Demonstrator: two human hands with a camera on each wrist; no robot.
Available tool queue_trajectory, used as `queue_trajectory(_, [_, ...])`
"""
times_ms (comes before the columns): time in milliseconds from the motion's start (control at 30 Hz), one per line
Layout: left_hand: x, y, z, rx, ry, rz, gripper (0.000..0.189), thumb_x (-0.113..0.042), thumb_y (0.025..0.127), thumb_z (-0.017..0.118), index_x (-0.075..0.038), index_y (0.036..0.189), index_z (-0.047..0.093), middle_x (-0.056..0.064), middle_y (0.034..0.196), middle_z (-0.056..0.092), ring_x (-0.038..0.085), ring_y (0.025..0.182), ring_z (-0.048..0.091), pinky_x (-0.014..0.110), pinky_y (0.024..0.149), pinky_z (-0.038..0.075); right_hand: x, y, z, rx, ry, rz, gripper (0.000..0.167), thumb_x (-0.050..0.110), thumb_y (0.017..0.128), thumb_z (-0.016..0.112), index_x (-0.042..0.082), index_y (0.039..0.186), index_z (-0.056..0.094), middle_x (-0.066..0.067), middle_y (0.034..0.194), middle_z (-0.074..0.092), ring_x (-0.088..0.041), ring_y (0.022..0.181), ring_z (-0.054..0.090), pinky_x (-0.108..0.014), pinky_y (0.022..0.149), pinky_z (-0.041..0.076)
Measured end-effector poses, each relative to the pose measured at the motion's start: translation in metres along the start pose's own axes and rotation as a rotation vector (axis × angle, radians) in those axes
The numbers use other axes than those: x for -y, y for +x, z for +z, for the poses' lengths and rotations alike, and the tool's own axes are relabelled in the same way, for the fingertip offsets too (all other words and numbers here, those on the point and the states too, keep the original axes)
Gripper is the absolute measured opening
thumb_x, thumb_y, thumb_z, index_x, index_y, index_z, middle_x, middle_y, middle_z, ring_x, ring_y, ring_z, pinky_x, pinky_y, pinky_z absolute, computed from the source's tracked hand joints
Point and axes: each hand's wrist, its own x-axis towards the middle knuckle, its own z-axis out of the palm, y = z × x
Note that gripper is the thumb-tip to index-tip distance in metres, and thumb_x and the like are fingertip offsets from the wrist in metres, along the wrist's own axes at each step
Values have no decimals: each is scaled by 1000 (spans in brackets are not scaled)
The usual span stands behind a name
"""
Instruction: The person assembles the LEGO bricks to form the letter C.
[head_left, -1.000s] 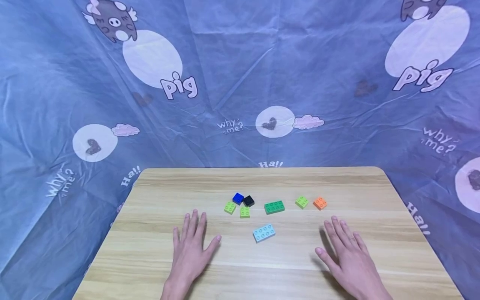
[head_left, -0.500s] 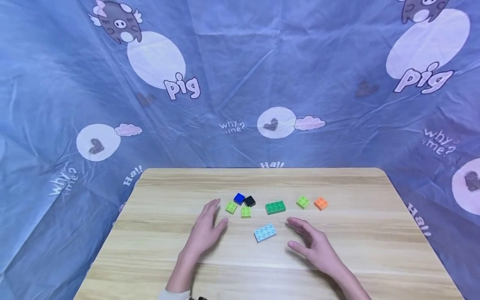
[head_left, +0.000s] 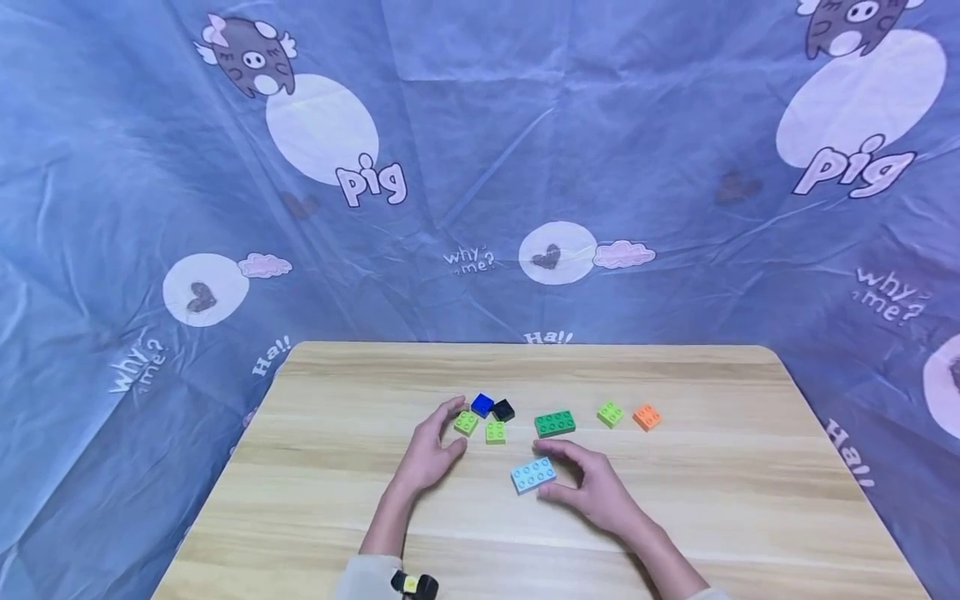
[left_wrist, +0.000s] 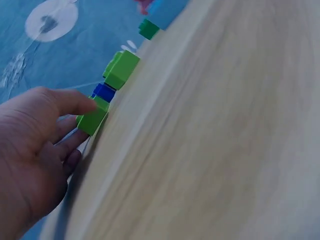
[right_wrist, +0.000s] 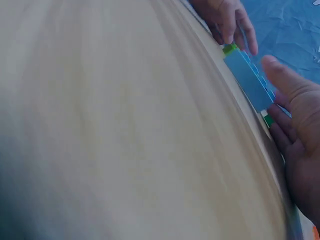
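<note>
In the head view, my left hand [head_left: 431, 450] is beside a lime-green brick [head_left: 466, 423], thumb and fingers spread on either side of it. The left wrist view has the thumb overlapping that lime brick [left_wrist: 93, 119], with other fingers beyond it. My right hand [head_left: 596, 490] reaches from the right to a light blue eight-stud brick [head_left: 533, 475], its thumb near the front corner and its fingers past the far side. In the right wrist view, the thumb stands apart from the light blue brick [right_wrist: 248, 80]. Both bricks sit on the table [head_left: 450, 542].
Near the left hand lie a blue brick [head_left: 482, 405], a black brick [head_left: 503, 410] and a second lime brick [head_left: 495, 432]. Farther right are a dark green brick [head_left: 555, 423], another lime brick [head_left: 610, 414] and an orange brick [head_left: 647, 417]. A blue printed cloth [head_left: 465, 167] hangs behind.
Both hands have moved inward from flat, spread poses at the sides. The left now reaches the lime brick, the right the light blue brick. The view has shifted slightly.
</note>
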Motion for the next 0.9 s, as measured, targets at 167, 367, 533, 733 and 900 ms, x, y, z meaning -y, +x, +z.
queue_trajectory(167, [8,-3,1,-15,8,68,61,-1,90,80,-8,146,58,4,141,68,28,137,58,50,123,36,4,-2,6,-13,-176,-5,57,26,85,89,20,138,69,12,137,69,-15,128,64,-28,111,49])
queue_trajectory(367, [11,-7,2,-38,-86,97,47,-9,85,88,-18,129,71,-6,126,71,20,122,66,38,114,49,5,-4,8,-95,-276,-23,45,20,83,91,21,125,75,15,124,73,-8,114,68,-38,101,58])
queue_trajectory(533, [7,-21,10,-78,-180,186,43,-9,84,89,-18,123,73,-4,119,71,17,109,69,32,102,57,2,-8,10,-146,-309,4,44,20,79,93,23,119,76,18,118,73,-6,111,68,-40,100,58])
queue_trajectory(733, [-4,-27,28,-61,-347,347,42,0,85,86,-5,123,72,13,125,70,24,108,71,38,93,62,-1,-7,12,-172,-337,-23,45,18,77,95,23,118,76,17,117,73,-9,110,69,-43,99,59])
queue_trajectory(900, [-6,-25,35,-34,-334,368,41,0,86,85,-5,125,72,15,125,74,23,107,73,36,93,62,-3,-3,11,-169,-335,-29,44,19,78,94,24,117,76,18,116,73,-10,110,70,-44,99,59])
